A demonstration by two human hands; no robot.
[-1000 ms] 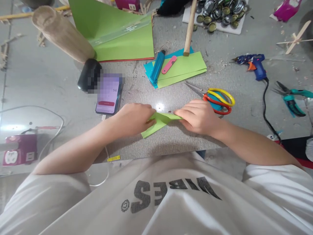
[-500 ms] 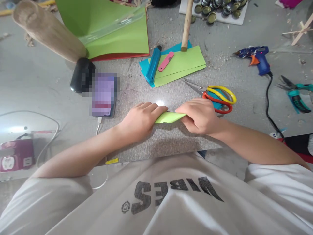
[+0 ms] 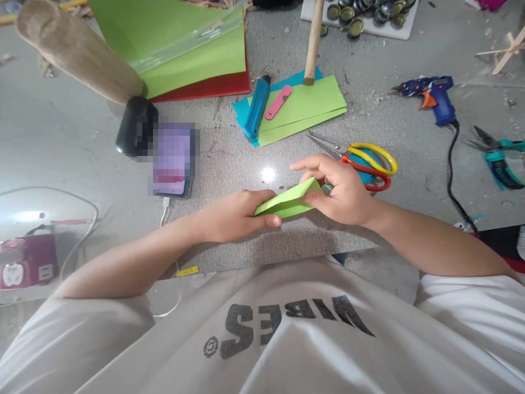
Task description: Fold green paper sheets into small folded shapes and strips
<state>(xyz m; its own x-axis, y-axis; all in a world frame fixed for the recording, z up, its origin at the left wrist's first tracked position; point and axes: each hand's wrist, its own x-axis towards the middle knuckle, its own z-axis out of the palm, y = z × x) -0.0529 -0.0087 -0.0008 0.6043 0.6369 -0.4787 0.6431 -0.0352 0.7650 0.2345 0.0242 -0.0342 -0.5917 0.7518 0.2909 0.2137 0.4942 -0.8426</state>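
A folded piece of light green paper (image 3: 289, 202) is held between my two hands, just above the near part of the table. My left hand (image 3: 241, 213) pinches its left end, thumb on the near side. At the other end, my right hand (image 3: 338, 191) grips the paper with the thumb over its near face, while the index finger stretches out to the left. Part of the paper is hidden behind the right fingers. Close behind my right hand lie scissors (image 3: 369, 161) with one yellow and one red handle, over a blue round piece.
Farther back, a blue cutter (image 3: 257, 109) and a pink folding knife (image 3: 279, 102) lie on green paper strips (image 3: 305, 109). A phone (image 3: 172, 158) is at left. On the right are a glue gun (image 3: 435, 98) and pliers (image 3: 498, 158). Bottle caps (image 3: 356, 26) lie at the back.
The green paper has tilted and its fold has opened towards me. My right hand has turned, its index finger now extended. My left thumb has moved to the paper's near side.
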